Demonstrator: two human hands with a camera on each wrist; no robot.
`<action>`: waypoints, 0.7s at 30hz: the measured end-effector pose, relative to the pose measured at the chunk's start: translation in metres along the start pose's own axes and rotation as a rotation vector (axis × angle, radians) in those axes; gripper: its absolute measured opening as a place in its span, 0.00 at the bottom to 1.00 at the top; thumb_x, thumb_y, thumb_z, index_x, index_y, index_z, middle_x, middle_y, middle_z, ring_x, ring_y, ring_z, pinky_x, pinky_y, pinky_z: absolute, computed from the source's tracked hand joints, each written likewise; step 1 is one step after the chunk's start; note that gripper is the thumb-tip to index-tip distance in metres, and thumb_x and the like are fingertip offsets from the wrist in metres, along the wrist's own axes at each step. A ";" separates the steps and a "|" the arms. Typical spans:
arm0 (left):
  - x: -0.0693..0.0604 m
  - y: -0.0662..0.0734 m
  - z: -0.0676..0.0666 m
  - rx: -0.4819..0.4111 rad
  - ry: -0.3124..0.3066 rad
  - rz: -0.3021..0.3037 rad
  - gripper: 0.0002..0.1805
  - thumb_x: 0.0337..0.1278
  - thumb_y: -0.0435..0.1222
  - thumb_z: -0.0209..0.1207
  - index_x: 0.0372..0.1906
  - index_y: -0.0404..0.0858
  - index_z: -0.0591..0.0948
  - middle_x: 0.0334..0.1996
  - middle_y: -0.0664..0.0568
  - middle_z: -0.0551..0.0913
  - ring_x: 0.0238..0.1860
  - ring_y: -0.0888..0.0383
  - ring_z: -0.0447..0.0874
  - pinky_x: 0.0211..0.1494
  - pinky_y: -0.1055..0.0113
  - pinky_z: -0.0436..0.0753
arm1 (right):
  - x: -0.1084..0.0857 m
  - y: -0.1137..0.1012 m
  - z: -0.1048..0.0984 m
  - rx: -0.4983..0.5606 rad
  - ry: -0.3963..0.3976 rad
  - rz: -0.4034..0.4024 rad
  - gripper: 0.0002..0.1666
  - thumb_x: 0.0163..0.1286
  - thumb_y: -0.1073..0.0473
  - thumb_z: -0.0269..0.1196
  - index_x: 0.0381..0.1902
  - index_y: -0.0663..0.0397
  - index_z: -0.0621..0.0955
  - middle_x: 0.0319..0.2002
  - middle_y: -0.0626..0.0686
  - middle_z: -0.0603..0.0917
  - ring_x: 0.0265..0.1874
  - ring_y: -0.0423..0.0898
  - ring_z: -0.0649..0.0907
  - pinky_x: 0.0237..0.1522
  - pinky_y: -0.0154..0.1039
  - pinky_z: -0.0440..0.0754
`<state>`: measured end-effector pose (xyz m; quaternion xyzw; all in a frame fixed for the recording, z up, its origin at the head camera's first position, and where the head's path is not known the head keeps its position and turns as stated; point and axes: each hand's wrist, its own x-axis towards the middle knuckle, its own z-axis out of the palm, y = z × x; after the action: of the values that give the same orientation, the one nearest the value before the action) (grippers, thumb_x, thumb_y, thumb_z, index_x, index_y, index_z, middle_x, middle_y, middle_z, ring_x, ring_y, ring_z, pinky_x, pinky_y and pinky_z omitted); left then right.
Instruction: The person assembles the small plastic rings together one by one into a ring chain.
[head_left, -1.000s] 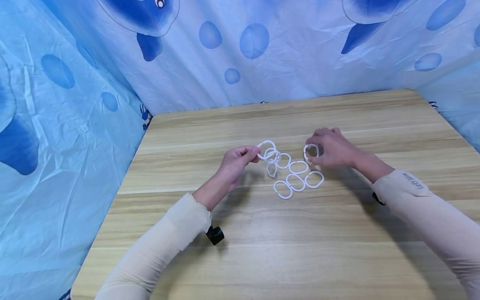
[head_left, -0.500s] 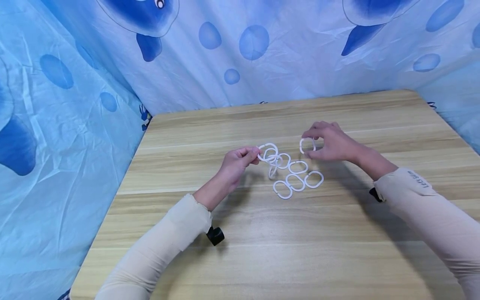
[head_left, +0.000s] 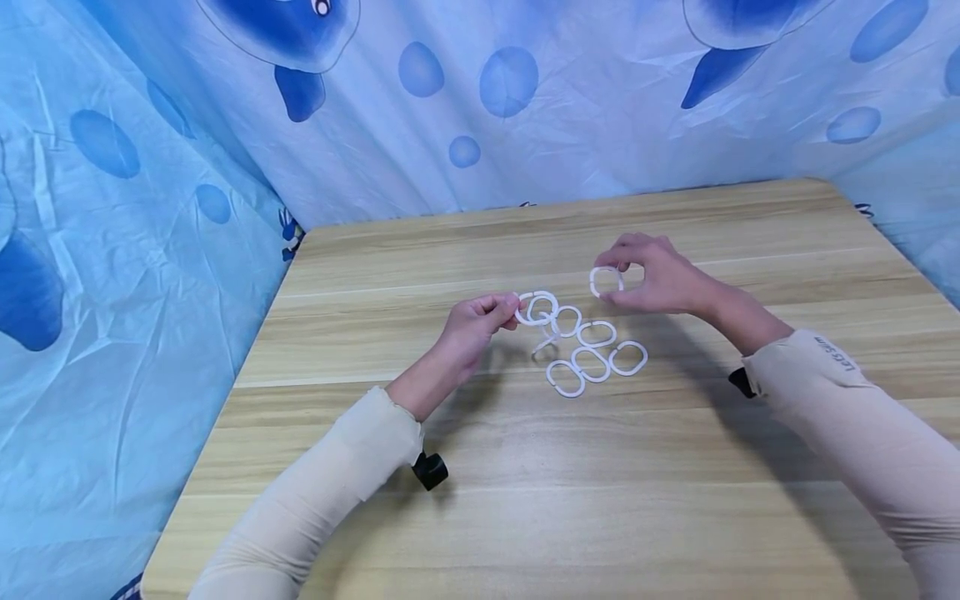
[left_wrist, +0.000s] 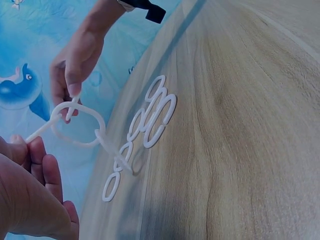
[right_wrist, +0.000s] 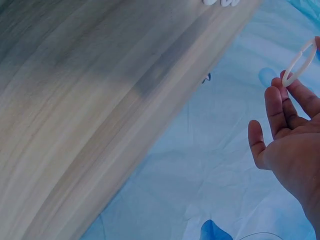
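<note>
My left hand (head_left: 474, 327) pinches a white C-shaped plastic curtain ring (left_wrist: 42, 129) between thumb and fingers. Linked through it is a second ring (left_wrist: 87, 108), and a third ring (left_wrist: 113, 151) hangs from that one, low over the table. To the right, my right hand (head_left: 660, 277) holds a separate white ring (right_wrist: 288, 76) by its opposite sides, thumb below and fingers above, off the tabletop. It is apart from the linked rings in the head view. In the left wrist view this single ring shows nearly edge-on behind the second one.
Several loose white rings (head_left: 628, 343) lie flat in a cluster on the wooden table (head_left: 540, 500), below and between my hands. A blue whale-patterned curtain (head_left: 360, 150) hangs along the table's back and left edges. Black wrist cameras (head_left: 431, 471) sit under the sleeves.
My right hand has lifted its ring and moved up and left, nearer the linked rings. The left hand stays nearly in place; the lowest hanging ring has swung and turned.
</note>
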<state>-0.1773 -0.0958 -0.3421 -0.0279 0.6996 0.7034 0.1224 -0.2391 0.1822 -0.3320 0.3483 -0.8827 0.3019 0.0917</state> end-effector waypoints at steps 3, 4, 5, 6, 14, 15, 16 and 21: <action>0.000 0.000 0.000 0.002 -0.002 -0.002 0.19 0.66 0.39 0.58 0.49 0.26 0.80 0.38 0.49 0.83 0.36 0.59 0.78 0.64 0.60 0.67 | 0.002 -0.002 0.000 0.019 -0.002 0.010 0.21 0.52 0.57 0.71 0.45 0.57 0.85 0.32 0.49 0.80 0.33 0.44 0.75 0.42 0.47 0.60; 0.000 0.001 0.000 0.004 -0.003 -0.002 0.19 0.66 0.39 0.58 0.50 0.26 0.80 0.37 0.51 0.82 0.37 0.59 0.78 0.65 0.60 0.67 | 0.002 -0.002 0.000 0.027 -0.003 0.012 0.21 0.52 0.58 0.71 0.45 0.57 0.84 0.32 0.49 0.79 0.33 0.45 0.75 0.43 0.47 0.60; 0.000 0.001 0.000 0.005 -0.003 -0.002 0.19 0.66 0.39 0.58 0.50 0.26 0.80 0.37 0.52 0.82 0.36 0.59 0.78 0.64 0.60 0.67 | 0.003 -0.003 0.000 0.033 -0.003 0.014 0.21 0.52 0.58 0.71 0.45 0.57 0.84 0.32 0.49 0.79 0.34 0.45 0.76 0.43 0.48 0.60; 0.000 0.001 0.000 0.005 -0.002 -0.002 0.19 0.66 0.39 0.58 0.50 0.27 0.81 0.37 0.52 0.82 0.36 0.59 0.78 0.64 0.60 0.67 | 0.003 -0.003 0.000 0.041 -0.002 0.013 0.21 0.52 0.58 0.71 0.45 0.57 0.85 0.31 0.49 0.79 0.34 0.45 0.76 0.43 0.48 0.60; 0.001 -0.001 0.001 0.031 -0.008 -0.005 0.16 0.65 0.40 0.59 0.46 0.30 0.83 0.38 0.47 0.84 0.36 0.60 0.78 0.63 0.60 0.67 | 0.012 -0.016 0.008 0.106 -0.002 -0.067 0.21 0.51 0.59 0.72 0.45 0.58 0.84 0.34 0.50 0.81 0.34 0.47 0.76 0.42 0.46 0.68; 0.001 -0.001 0.002 0.036 -0.011 -0.006 0.16 0.65 0.41 0.59 0.46 0.30 0.83 0.41 0.45 0.84 0.36 0.60 0.78 0.63 0.60 0.67 | 0.013 -0.017 0.009 0.117 -0.002 -0.086 0.21 0.51 0.60 0.72 0.45 0.58 0.84 0.34 0.50 0.81 0.34 0.47 0.76 0.41 0.44 0.69; 0.000 -0.001 0.002 0.040 -0.016 -0.010 0.17 0.65 0.41 0.59 0.47 0.30 0.83 0.43 0.43 0.83 0.36 0.60 0.78 0.63 0.60 0.67 | 0.014 -0.019 0.010 0.131 -0.004 -0.104 0.22 0.51 0.60 0.72 0.45 0.59 0.84 0.34 0.50 0.81 0.34 0.46 0.76 0.39 0.43 0.70; 0.000 0.000 0.003 0.056 -0.027 -0.017 0.18 0.65 0.42 0.58 0.47 0.31 0.83 0.45 0.42 0.82 0.37 0.60 0.78 0.64 0.59 0.67 | 0.019 -0.031 0.015 0.169 -0.018 -0.157 0.21 0.51 0.61 0.72 0.45 0.58 0.84 0.34 0.49 0.81 0.34 0.44 0.75 0.37 0.39 0.71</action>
<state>-0.1768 -0.0931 -0.3424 -0.0207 0.7170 0.6829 0.1387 -0.2314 0.1453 -0.3225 0.4255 -0.8249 0.3640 0.0776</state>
